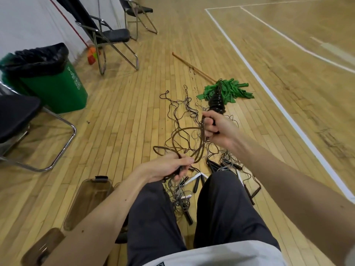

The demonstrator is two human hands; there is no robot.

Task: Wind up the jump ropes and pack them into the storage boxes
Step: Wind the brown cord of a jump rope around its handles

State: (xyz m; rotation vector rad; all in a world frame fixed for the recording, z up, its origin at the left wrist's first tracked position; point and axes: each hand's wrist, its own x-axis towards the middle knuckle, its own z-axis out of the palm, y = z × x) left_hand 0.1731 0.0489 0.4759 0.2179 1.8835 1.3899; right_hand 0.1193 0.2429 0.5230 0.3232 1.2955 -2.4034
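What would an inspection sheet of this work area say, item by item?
Surface: wooden floor with a white court line.
Job's things: tangled jump ropes on the floor around the person's legs; one rope partly wound round its handles; a clear box and a second box at the person's left.
Clutter: green mop lying beyond the pile.
Grippers: left hand holds loose loops of the rope; right hand grips the handles.
Cables: nothing seen.
Surroundings: green bin with black liner, folding chairs, white wall.
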